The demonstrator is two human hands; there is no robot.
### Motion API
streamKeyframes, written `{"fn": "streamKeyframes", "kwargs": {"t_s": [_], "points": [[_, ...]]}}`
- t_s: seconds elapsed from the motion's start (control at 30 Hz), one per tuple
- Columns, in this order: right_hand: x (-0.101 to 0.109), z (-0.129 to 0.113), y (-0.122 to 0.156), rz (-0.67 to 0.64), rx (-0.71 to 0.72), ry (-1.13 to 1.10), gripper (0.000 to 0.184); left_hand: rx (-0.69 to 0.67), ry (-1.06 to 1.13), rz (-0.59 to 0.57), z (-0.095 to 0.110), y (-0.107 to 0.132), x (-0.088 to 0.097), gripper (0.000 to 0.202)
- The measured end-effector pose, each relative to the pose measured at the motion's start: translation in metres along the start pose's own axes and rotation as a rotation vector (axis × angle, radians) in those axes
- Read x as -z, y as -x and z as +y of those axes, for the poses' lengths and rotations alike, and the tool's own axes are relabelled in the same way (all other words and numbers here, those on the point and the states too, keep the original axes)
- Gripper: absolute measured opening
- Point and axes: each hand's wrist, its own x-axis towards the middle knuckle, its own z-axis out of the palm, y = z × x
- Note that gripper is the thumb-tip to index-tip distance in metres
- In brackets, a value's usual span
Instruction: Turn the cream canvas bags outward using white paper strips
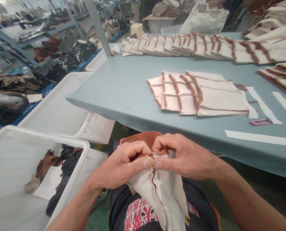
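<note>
Workshop background: Blue-framed racks (68, 22) loaded with folded material stand well beyond the left hand; a white sack (203, 19) is far ahead of the right.
Worktable: Blue-green top (114, 80), directly ahead of both hands and extending past the right one.
Bins: Two white units — near bin (46, 137), beside the left forearm, containing brown and dark scraps; far bin (58, 96), ahead of it.
Long row: Overlapping cream pieces with brown edges (155, 45), at the far side of the tabletop, ahead of the hands.
Short row: Similar overlapping pieces (220, 93), nearer, ahead of the right hand. Seams are visible on them; presumably these match the held piece.
Workpiece: Cream fabric piece (174, 192) with a brown panel (143, 138), held before the torso, off the table edge.
Left hand (130, 163): Fingers curled, thumb pressed down, pinching the workpiece.
Right hand (181, 154): Same grip, thumb tip just beside the left thumb.
White strips (261, 138): Several, on the tabletop ahead of and outside the right hand.
Pink tool (260, 122): Small, among the strips; type unclear.
Seam status: Joined line runs down from the thumbs — handling judged under way, workpiece not yet set down. Remaining quantity cannot be told.
</note>
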Motion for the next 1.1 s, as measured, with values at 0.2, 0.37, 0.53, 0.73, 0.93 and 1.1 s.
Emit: {"fn": "streamKeyframes", "kwargs": {"t_s": [0.2,0.37,0.53,0.73,0.93,1.1], "points": [[-0.002,0.001,0.002,-0.013,-0.049,-0.068,0.024,-0.051,0.007,-0.03,0.0,-0.001,0.001,0.036],[0.0,-0.009,0.006,0.087,0.086,0.148,0.016,-0.059,-0.022,0.036,0.005,-0.004,-0.003,0.029],[0.006,-0.017,0.004,0.119,0.214,0.381,0.006,-0.067,-0.108,0.0,0.015,-0.009,0.008,0.025],[0.006,-0.011,0.0,0.056,0.205,0.383,0.011,-0.07,-0.205,-0.103,0.02,-0.01,0.019,0.022],[0.002,-0.01,-0.002,0.069,0.198,0.425,0.025,-0.153,-0.523,0.026,0.027,-0.01,0.012,0.014],[0.003,-0.008,-0.002,0.039,0.145,0.289,0.02,-0.288,-0.741,0.066,0.03,-0.006,0.006,0.012]]}}
